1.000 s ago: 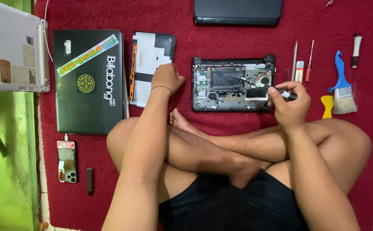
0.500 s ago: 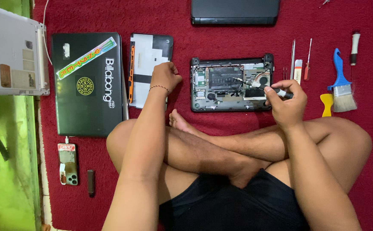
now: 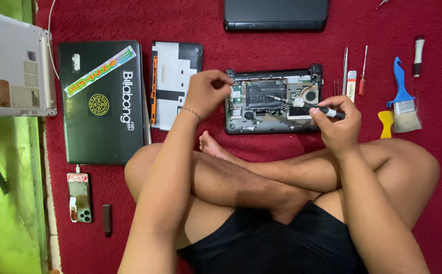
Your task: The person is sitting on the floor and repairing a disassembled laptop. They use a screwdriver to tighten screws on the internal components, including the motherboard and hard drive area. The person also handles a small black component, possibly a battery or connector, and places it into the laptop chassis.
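The right hand (image 3: 338,126) is holding a slim black-handled metal screwdriver (image 3: 302,104) in a closed grip, its tip over the opened black laptop base (image 3: 274,101) lying on the fuzzy red carpet (image 3: 190,20). The left hand (image 3: 208,92) is hovering, fingers pinched, at that base's left edge.

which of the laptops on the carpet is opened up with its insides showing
The small laptop between the hands: its circuit board and fan show. The others are closed.
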